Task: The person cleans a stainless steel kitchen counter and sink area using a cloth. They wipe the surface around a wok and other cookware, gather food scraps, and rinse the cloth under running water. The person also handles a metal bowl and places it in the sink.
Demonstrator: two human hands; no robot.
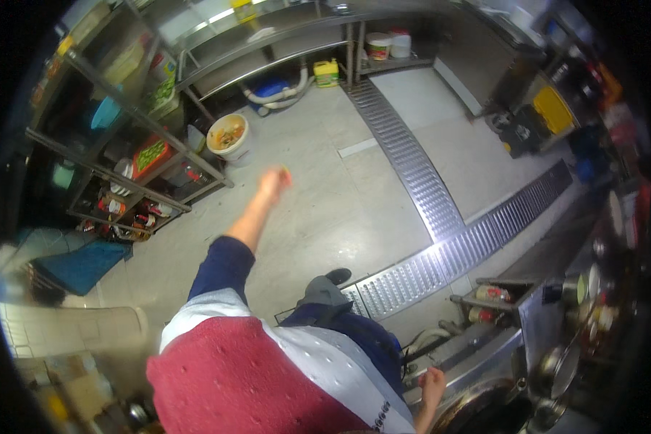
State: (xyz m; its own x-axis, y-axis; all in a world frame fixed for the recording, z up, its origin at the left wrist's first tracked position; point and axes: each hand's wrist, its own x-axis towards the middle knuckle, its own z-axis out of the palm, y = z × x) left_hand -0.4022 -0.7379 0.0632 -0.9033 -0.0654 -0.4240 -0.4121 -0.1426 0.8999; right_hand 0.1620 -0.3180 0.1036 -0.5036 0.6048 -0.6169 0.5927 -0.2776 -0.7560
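Observation:
My left hand reaches out over the grey tiled floor, blurred, with a small bit of orange and yellow-green at its fingers that I cannot make out. Beyond it stands a white bucket holding food scraps. My right hand hangs low beside the steel stove counter, close to a large dark wok; its fingers look curled, and whether it holds anything cannot be told. My body, in a red and white top, fills the lower middle, with one dark shoe on the floor.
Metal shelving with a red tray of green vegetables stands left. A steel sink counter runs along the back, with a yellow jug under it. Ridged metal drain covers cross the floor. Sauce bottles sit on the right.

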